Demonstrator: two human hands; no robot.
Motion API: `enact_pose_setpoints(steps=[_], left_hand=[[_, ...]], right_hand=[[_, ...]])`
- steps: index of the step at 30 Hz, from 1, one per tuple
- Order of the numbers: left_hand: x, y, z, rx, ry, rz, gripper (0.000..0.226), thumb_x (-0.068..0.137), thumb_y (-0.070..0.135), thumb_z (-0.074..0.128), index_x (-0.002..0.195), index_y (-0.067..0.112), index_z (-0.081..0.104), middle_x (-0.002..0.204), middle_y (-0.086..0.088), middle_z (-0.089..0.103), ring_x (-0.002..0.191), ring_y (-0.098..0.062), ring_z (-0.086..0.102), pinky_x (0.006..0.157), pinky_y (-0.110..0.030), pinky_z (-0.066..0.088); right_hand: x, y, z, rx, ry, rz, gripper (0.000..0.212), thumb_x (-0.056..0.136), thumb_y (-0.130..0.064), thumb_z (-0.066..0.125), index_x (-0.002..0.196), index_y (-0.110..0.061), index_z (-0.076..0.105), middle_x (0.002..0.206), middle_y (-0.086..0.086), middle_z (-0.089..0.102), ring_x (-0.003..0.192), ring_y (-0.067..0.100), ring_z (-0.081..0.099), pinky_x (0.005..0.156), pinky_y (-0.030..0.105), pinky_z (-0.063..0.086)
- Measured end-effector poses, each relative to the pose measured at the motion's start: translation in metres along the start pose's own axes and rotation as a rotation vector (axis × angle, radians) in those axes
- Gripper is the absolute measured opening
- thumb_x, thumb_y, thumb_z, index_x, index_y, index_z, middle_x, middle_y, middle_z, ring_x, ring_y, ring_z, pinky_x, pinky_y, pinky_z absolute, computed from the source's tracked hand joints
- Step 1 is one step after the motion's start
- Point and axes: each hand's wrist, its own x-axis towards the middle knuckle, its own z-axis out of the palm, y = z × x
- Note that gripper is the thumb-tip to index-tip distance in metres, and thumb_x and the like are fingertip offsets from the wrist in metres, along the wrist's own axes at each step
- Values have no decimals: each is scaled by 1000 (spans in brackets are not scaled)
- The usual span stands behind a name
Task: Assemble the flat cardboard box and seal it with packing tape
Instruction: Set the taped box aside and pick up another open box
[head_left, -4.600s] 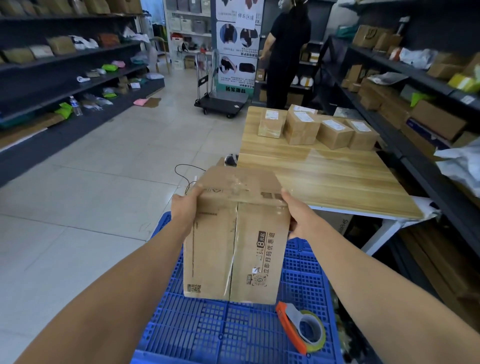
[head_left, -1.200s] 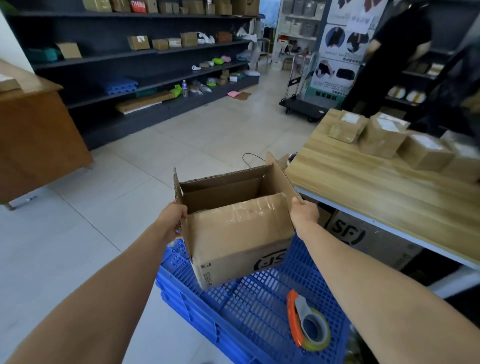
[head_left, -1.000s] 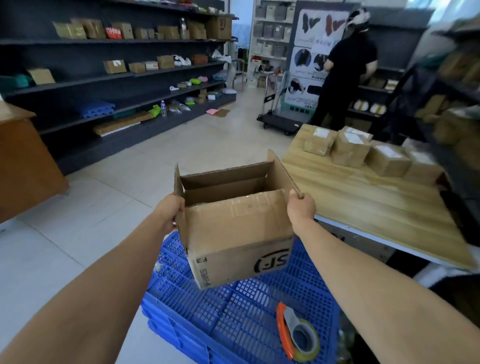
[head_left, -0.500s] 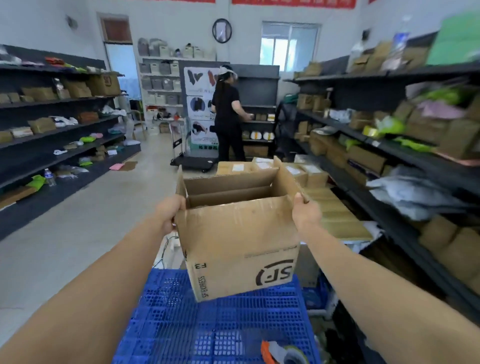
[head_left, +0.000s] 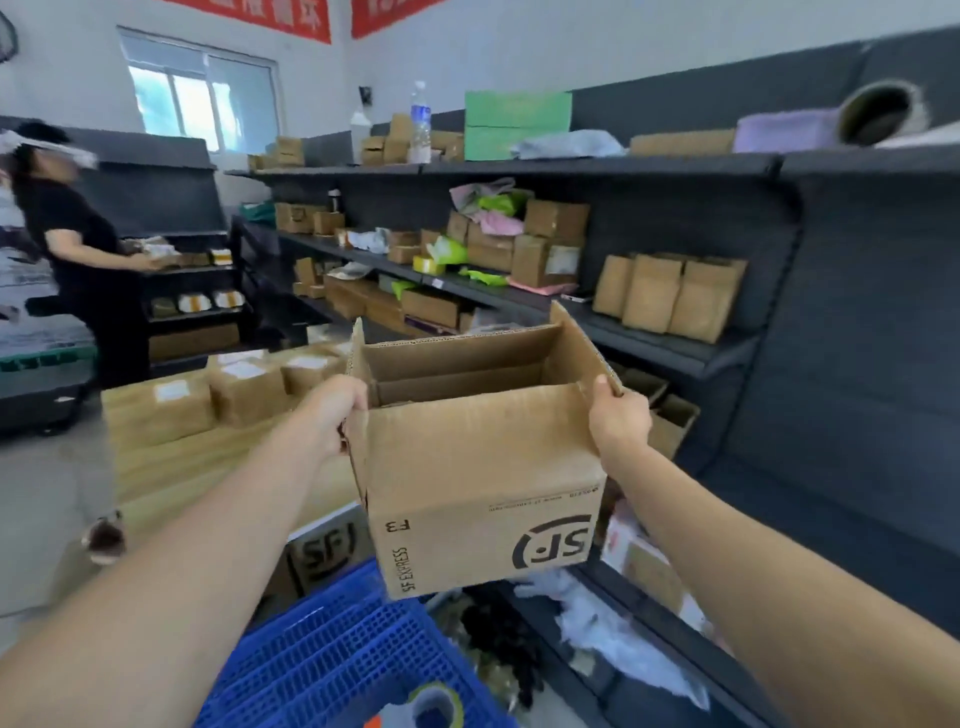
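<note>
Cardboard box (head_left: 483, 483) is held up in the air, upright and opened out into shape, its top flaps standing. It is carried between a table and a wall of shelving, over the far edge of a blue crate (head_left: 322, 654).

At the far left a person in black (head_left: 78, 249) is seen at another rack. A wooden table (head_left: 156, 467) with small sealed parcels (head_left: 244, 384) on it lies behind the left arm. The left hand (head_left: 332, 410) is curled round the box's left top edge, with the fingers wrapped over the rim. The right hand (head_left: 618, 421) is clamped on the right flap, thumb laid on top, the other fingers hidden behind the card. Dark shelves (head_left: 675, 358) stacked with cartons fill the right side. A tape roll (head_left: 434, 704) is cut off by the bottom edge, lying on the crate.

The opening-out step is judged done. The underside is hidden, so whether it has been taped cannot be told. A firm surface is called for next: the box would need to be set down, the flaps folded flat and one hand freed for the tape.
</note>
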Motion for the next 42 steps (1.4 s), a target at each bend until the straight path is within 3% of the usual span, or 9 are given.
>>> enact_pose_setpoints(steps=[8,11,15,18,22,26,34,37,42], left_hand=[[-31,18,179,83,-349,8,29,51,2,41,65,20,23,71,-2,20,59,-20,28,53,-27,26],[-60,20,243,130,-443,13,17,67,1,42,65,14,31,69,-5,28,59,-23,35,51,-29,33],[-96,19,322,148,-534,28,18,70,3,45,87,9,44,83,-12,41,84,-32,50,73,-40,49],[-123,19,377,183,-597,38,16,70,3,47,85,7,44,97,-15,45,99,-33,52,90,-43,50],[-157,19,441,194,-696,43,11,73,1,43,72,9,36,79,-10,35,74,-26,44,66,-35,44],[-175,17,499,199,-804,32,15,71,2,43,65,14,36,77,-9,37,71,-24,45,61,-34,44],[-190,24,597,280,-963,49,17,74,3,46,90,9,46,82,-11,44,79,-25,50,72,-38,48],[-192,29,626,301,-1005,49,9,73,3,46,77,11,44,82,-10,42,77,-24,48,69,-36,45],[-204,32,669,319,-1039,40,9,78,3,47,85,8,45,83,-9,44,72,-21,46,58,-32,40]], right_hand=[[35,27,-181,9,346,64,35,97,-36,44,111,-8,61,94,4,60,80,21,58,69,31,46],[39,38,-246,-1,446,78,36,98,-35,42,112,-8,61,94,5,60,76,20,57,66,29,44],[45,52,-325,-14,560,102,39,98,-37,42,113,-7,62,98,8,64,80,22,58,69,31,46],[46,65,-379,-10,625,110,38,98,-36,42,113,-8,63,95,7,63,68,17,54,58,26,41],[47,79,-440,-5,739,145,38,98,-36,42,113,-8,63,96,8,63,72,19,55,61,27,41],[51,89,-486,-1,857,167,38,99,-33,43,117,-7,63,96,7,60,81,22,55,70,30,39],[80,107,-548,-19,1023,213,39,97,-35,45,118,-7,62,97,8,58,87,25,55,76,31,41],[96,117,-567,-2,1041,216,39,97,-36,45,118,-7,62,98,9,59,87,26,55,76,32,42],[120,131,-598,9,1072,239,39,97,-37,47,115,-8,64,97,9,61,87,26,57,76,31,41]])
